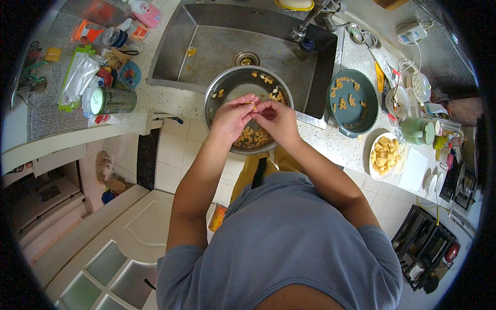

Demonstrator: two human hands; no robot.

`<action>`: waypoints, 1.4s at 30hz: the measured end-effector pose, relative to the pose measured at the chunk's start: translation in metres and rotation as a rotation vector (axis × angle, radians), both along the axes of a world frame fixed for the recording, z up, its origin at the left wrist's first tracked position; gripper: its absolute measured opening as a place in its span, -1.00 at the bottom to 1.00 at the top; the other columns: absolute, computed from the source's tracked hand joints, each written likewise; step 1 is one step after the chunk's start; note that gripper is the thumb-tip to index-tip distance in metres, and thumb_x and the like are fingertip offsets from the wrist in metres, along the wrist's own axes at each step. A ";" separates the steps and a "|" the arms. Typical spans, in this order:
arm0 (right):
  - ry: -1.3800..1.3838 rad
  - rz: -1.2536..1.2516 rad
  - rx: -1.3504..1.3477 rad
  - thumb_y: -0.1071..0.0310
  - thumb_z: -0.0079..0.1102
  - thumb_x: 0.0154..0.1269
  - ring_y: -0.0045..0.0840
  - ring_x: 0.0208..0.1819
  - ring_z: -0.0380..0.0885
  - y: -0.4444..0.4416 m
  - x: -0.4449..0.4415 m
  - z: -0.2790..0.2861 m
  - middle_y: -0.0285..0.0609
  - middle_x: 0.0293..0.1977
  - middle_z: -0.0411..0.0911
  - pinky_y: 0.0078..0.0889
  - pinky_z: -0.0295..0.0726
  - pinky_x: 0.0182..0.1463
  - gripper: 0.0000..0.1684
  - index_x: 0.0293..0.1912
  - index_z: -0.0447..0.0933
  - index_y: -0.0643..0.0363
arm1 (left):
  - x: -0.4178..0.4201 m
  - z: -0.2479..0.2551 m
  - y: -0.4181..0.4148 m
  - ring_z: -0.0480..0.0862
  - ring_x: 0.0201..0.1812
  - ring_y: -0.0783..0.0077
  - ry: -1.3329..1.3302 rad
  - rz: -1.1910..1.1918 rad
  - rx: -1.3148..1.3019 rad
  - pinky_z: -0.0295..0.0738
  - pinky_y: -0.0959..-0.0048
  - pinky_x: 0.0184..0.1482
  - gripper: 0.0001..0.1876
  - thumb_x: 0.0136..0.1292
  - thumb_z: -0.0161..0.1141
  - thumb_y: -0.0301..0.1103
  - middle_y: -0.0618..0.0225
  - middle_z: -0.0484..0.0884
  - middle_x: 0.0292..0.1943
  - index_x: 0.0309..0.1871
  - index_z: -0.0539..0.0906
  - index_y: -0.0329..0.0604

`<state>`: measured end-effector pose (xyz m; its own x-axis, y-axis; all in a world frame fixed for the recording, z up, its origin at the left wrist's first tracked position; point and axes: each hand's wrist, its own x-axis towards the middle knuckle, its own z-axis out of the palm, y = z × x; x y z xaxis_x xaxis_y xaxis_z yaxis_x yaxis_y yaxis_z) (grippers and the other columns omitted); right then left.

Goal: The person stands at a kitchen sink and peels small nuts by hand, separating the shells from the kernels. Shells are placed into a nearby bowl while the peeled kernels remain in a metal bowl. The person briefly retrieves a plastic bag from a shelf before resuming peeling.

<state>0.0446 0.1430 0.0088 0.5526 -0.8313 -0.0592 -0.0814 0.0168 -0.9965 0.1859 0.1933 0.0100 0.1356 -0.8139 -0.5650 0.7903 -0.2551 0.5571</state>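
Both hands meet above a round stainless steel bowl (208, 112) at the sink's front edge. Orange-yellow bits, apparently pumpkin seeds or pulp, show between the fingertips of my left hand (234, 118). The fingertips of my right hand (276, 118) touch that same small piece; how much each hand grips is partly hidden by the fingers. Inside the bowl, many pumpkin seeds (252, 138) lie at the near side, and a few pale ones stick to the wall. To the right stands a dark green pan (358, 114) with clumps of seeds in it.
Behind the bowl is a steel sink (228, 42) with a drain and a faucet (298, 33). A white plate (374, 170) of yellow chunks (384, 155) sits at the right. A green tin (114, 100), bottles and plastic bags crowd the left counter. Cups and a green pitcher (420, 131) stand farther right.
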 end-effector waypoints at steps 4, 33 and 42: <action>0.016 -0.037 0.015 0.55 0.24 0.03 -0.65 -0.37 0.56 0.000 0.002 0.000 -0.18 -0.42 0.58 -0.62 0.54 -0.27 -0.84 -0.32 0.53 0.34 | -0.004 -0.005 -0.001 0.56 -0.07 0.36 0.007 0.066 -0.013 0.50 0.49 -0.04 -0.73 0.10 0.12 -0.66 0.15 0.55 -0.11 -0.08 0.51 -0.37; -0.046 -0.030 0.244 0.49 0.23 0.07 -0.69 -0.38 0.52 -0.004 -0.006 -0.016 -0.19 -0.37 0.61 -0.66 0.49 -0.25 -0.81 -0.26 0.59 0.32 | -0.030 -0.002 0.006 0.55 -0.06 0.41 -0.105 0.198 0.035 0.44 0.49 0.00 -0.80 0.19 0.11 -0.54 0.23 0.57 -0.12 -0.10 0.55 -0.28; -0.055 -0.077 0.259 0.51 0.19 0.09 -0.68 -0.34 0.53 0.001 -0.006 -0.014 -0.21 -0.36 0.60 -0.65 0.50 -0.21 -0.83 -0.25 0.58 0.31 | -0.032 -0.007 0.006 0.52 -0.03 0.40 -0.012 0.228 -0.012 0.42 0.49 0.03 -0.77 0.19 0.08 -0.58 0.22 0.54 -0.08 -0.07 0.53 -0.29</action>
<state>0.0389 0.1441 -0.0052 0.4969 -0.8321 -0.2465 -0.0159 0.2753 -0.9612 0.1543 0.1993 0.0029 0.3234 -0.7679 -0.5530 0.8203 -0.0638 0.5684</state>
